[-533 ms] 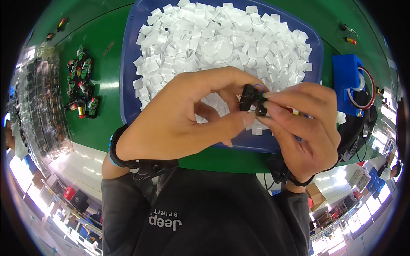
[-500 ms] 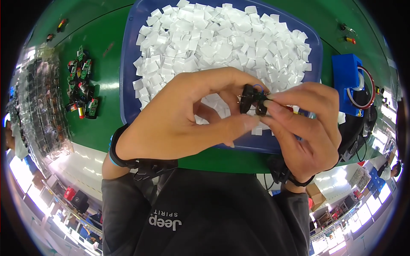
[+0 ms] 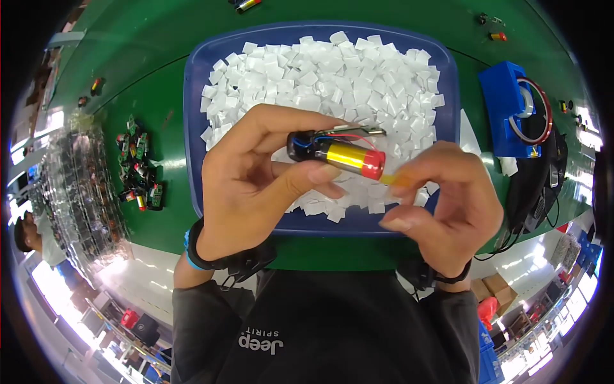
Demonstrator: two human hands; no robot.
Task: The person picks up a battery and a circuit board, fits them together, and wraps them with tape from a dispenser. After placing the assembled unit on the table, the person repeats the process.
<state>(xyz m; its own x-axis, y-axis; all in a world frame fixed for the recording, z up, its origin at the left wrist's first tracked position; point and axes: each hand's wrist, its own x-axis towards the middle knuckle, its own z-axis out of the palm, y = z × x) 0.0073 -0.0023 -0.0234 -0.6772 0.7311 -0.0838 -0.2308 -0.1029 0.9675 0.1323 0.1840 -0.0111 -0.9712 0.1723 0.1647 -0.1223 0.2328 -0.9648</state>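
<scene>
My left hand (image 3: pixel 256 173) pinches a small battery assembly (image 3: pixel 348 160) between thumb and fingers, above the tray. Its cylindrical cell has a yellow-and-black wrap and a red end, which points right. A black round part (image 3: pixel 300 146) sits at its left end, with blue and red wires and a narrow circuit board (image 3: pixel 348 130) along the far side. My right hand (image 3: pixel 454 198) is by the red end, its thumb apart from its curled index finger. A translucent yellow strip (image 3: pixel 388 180) lies between the red end and that fingertip; whether it is stuck to either, I cannot tell.
A blue tray (image 3: pixel 194 128) full of white square pieces (image 3: pixel 307 70) stands on the green table (image 3: pixel 163 221). Several similar battery-and-board assemblies (image 3: pixel 137 163) lie in a pile at left. To the right are a blue tape dispenser (image 3: pixel 495 96) and a black bag (image 3: pixel 547 185).
The battery assembly has turned, so its cell and circuit board now show lengthwise. My right fingers have moved off the black part to the red end. The view has shifted slightly.
</scene>
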